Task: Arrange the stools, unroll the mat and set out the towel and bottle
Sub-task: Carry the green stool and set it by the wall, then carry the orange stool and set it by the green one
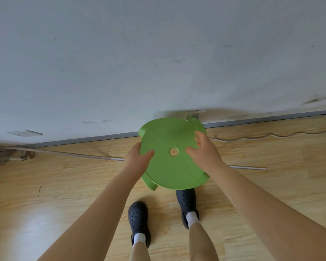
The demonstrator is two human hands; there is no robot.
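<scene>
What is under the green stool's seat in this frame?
Through the centre hole of the green stool only wooden floor shows. Leg tops poke out at the rim, and the right shoe slips partly beneath. The seat and both hands cover everything else.

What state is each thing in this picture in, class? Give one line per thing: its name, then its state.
green stool: upright, gripped at the seat rim on both sides
left hand: closed on the stool's left rim
right hand: fingers spread over the seat's right side
white cable: loose, wavy along the floor
wall socket: has something plugged in
</scene>
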